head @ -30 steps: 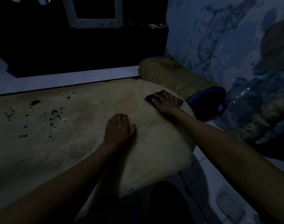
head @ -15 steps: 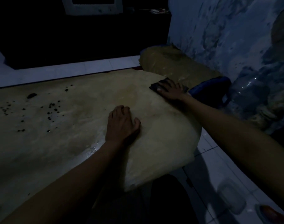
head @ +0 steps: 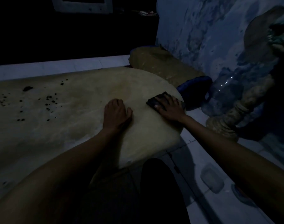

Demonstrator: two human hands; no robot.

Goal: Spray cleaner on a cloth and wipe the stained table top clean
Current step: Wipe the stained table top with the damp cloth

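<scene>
The pale rounded table top (head: 83, 101) fills the left and middle of the dim view. Dark spots and a larger blot (head: 27, 88) are scattered over its far left part. My right hand (head: 169, 108) presses flat on a small dark cloth (head: 151, 101) near the table's right edge; the cloth's left corner sticks out from under my fingers. My left hand (head: 116, 113) rests palm down on the table just left of the cloth, fingers loosely curled, holding nothing. No spray bottle is visible.
A blue-edged cushion or seat (head: 193, 88) lies beyond the table's right edge, with a tan padded piece (head: 160, 65) behind it. A clear plastic bottle (head: 225, 92) and a turned wooden post (head: 244, 107) stand at the right by the stained wall. White tiled floor lies below.
My right hand has slid the cloth back toward me and slightly left along the table's right edge. The left hand stays in place on the table. The view has shifted a little.
</scene>
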